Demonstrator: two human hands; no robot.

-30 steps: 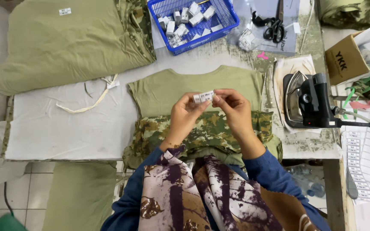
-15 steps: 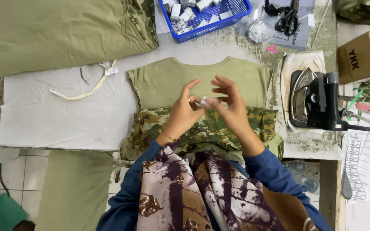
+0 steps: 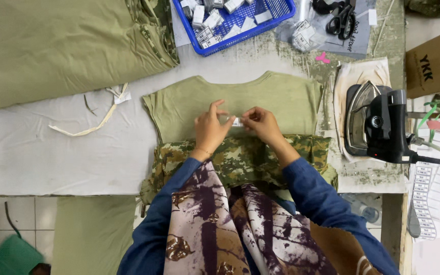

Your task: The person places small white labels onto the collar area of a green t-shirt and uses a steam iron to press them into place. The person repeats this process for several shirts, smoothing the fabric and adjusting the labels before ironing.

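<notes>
A small white label held over an olive shirt

The label [image 3: 236, 121] is pinched between the fingertips of the left hand [image 3: 211, 127] and right hand [image 3: 260, 124], just above the olive shirt [image 3: 240, 99] at the counter's middle. Placement seems in hand; careful alignment on the fabric is likely called for next.

Long blue sleeves on both arms, lower centre of frame. Patterned scarf, purple, cream, brown, draped between them. Thin bracelet at left hand [image 3: 211, 128] wrist. Right hand [image 3: 262, 124] bare.
</notes>
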